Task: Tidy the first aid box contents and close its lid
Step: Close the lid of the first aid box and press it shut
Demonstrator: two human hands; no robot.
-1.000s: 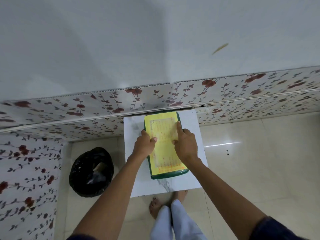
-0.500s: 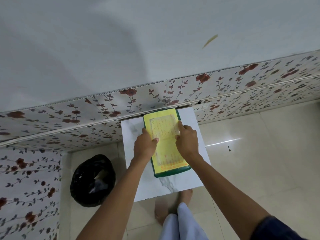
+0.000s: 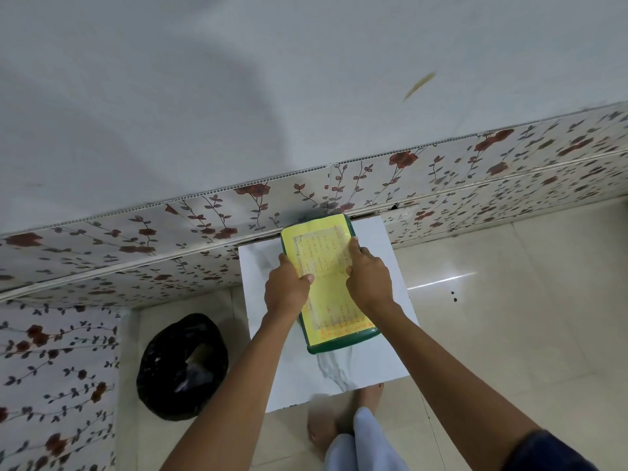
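The first aid box (image 3: 343,345) is green, with a yellow printed sheet covering its lid (image 3: 328,300). It lies flat on a small white marble-patterned table (image 3: 367,372) against the wall. The lid is down, so the contents are hidden. My left hand (image 3: 287,288) grips the box's left edge, thumb on top of the lid. My right hand (image 3: 368,277) presses on the lid's right side, fingers pointing toward the wall.
A bin lined with a black bag (image 3: 181,367) stands on the floor left of the table. Floral wall panels (image 3: 441,171) run behind the table and along the left. My bare feet (image 3: 323,433) are under the table's near edge. Glossy floor tiles (image 3: 509,334) spread to the right.
The view has shifted slightly. Both hands stay on the lid in nearly the same place, and the box has not moved on the table.
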